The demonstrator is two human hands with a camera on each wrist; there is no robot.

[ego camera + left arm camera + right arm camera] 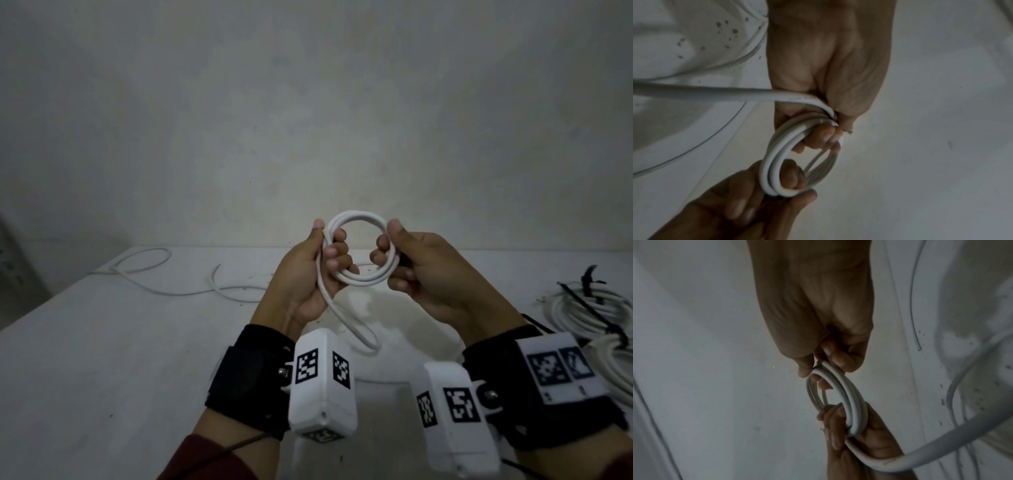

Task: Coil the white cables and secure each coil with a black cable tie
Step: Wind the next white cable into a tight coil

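A white cable coil [356,219] of a few turns is held up above the table between both hands. My left hand [320,255] grips its left side, fingers curled through the ring. My right hand [394,255] pinches its right side between thumb and fingers. A loose tail [346,322] of the same cable drops from the left palm in a loop toward the table. The left wrist view shows the coil [774,164] with the left hand [824,129] above and the right hand [789,186] below. In the right wrist view the coil [851,399] hangs between the right hand [822,368] and the left hand [840,421].
Another loose white cable [191,291] snakes over the white table [102,342] at the back left. At the right edge lie finished white coils [589,308] bound with black cable ties [582,305]. A grey wall stands behind the table.
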